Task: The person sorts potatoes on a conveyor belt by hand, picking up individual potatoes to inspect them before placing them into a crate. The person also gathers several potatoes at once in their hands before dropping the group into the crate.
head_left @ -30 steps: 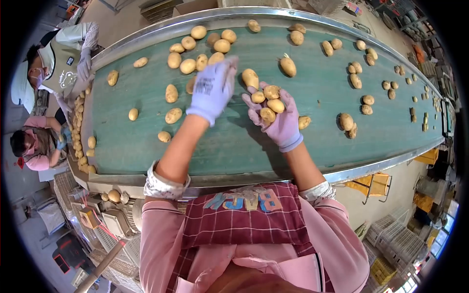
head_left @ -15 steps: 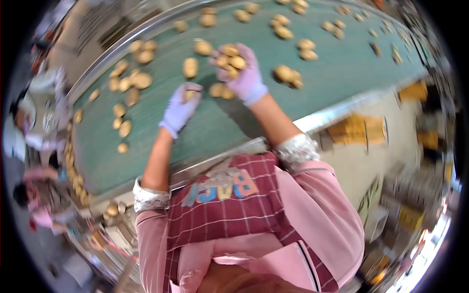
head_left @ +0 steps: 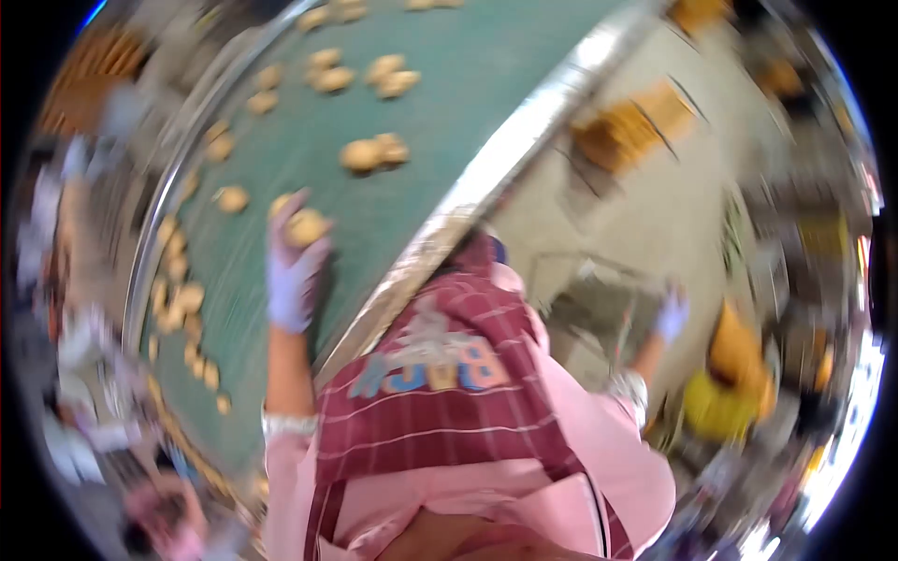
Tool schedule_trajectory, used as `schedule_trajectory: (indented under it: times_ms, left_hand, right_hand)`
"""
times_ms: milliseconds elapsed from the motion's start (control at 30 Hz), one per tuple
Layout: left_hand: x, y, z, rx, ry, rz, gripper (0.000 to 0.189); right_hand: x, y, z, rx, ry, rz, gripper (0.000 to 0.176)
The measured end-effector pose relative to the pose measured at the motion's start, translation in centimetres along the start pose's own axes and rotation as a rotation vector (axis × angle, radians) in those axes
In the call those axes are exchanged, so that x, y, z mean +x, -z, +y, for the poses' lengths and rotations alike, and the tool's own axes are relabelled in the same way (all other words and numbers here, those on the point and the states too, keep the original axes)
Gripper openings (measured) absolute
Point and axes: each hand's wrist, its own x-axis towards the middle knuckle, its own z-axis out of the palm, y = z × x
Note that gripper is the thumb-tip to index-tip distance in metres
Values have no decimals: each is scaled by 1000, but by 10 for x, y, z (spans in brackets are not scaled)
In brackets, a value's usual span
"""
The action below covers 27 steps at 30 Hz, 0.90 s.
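Note:
Over the green belt (head_left: 253, 327), my left hand (head_left: 297, 271) wears a pale purple glove and its fingers are wrapped around a potato (head_left: 307, 227); another potato (head_left: 279, 204) touches its fingertips. Just beyond lies a single potato (head_left: 231, 199). My right hand (head_left: 672, 316), also gloved, is out to the right past the belt's metal edge (head_left: 524, 122), above the floor area. It is small and blurred, so its fingers and anything in them cannot be made out. A dark, framed container (head_left: 599, 313) is left of it.
Potatoes (head_left: 374, 152) lie in groups on the belt, with more along its left side (head_left: 178, 304). Yellow-orange sacks (head_left: 622, 131) and a yellow bag (head_left: 718, 407) are at the right. Another person (head_left: 173, 514) is at the lower left.
The view has turned and blurred. My right hand, which held several potatoes over the belt, has moved right, off the belt. My left hand stays over the belt, now with a potato plainly in it.

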Motion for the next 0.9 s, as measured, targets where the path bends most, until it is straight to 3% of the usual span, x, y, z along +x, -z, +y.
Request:
schedule_trajectory:
  times_ms: [33,67,100,133,167,233,300,333,400,433,533,567,600,633,733,800,867,900]
  left_hand:
    - [11,1,-3,22,-95,-8,68]
    - [21,-1,-1,-58,-98,-18,70]
    - [30,-1,-3,-86,-138,7,74]
    - [45,0,-8,-137,-162,27,78]
    - [7,-10,-21,-155,-233,-2,81]
    - [13,-24,-19,-171,-169,24,79]
    - [22,-28,-25,-239,-132,13,77]
    - [26,-29,-31,-267,-135,8,75]
    - [36,-37,-32,-112,-217,38,70]
    - [39,-47,-29,-143,-215,93,69]
    - [52,-66,-31,-61,-225,283,67]
    - [56,-64,-24,239,-312,263,67]
    - [61,-60,-13,547,-397,237,68]
    - [64,-63,4,606,-344,241,70]
    - [79,-53,-4,629,-422,292,63]
    - [89,-37,7,744,-458,441,50]
    - [100,7,20,968,-394,587,51]
    - [106,36,15,1078,-265,751,50]
  right_hand:
    - [-7,4,-37,-241,-67,-107,60]
    - [46,35,55,-839,-31,-25,67]
    - [34,2,0,-399,-588,159,72]
    - [51,-16,-41,-341,-571,-8,69]
    - [50,-7,-24,-259,-352,26,64]
    - [88,-82,-61,-279,-78,-94,57]
    - [75,-173,-178,-236,187,-203,47]
    - [50,-219,-246,-198,594,-244,42]
    - [-5,-302,-354,114,856,-581,39]
    - [-40,-336,-391,305,662,-894,38]
    - [-149,-392,-445,399,327,-1798,45]
    - [-168,-407,-442,310,167,-1999,49]
    - [-184,-413,-448,213,-177,-2200,49]
    - [-201,-421,-444,365,-369,-2189,42]
    - [-189,-457,-454,124,-364,-2231,32]
    - [-178,-476,-468,109,-348,-2150,33]
    - [-170,-504,-470,126,-188,-2102,33]
    - [-170,-510,-474,134,-221,-2107,33]
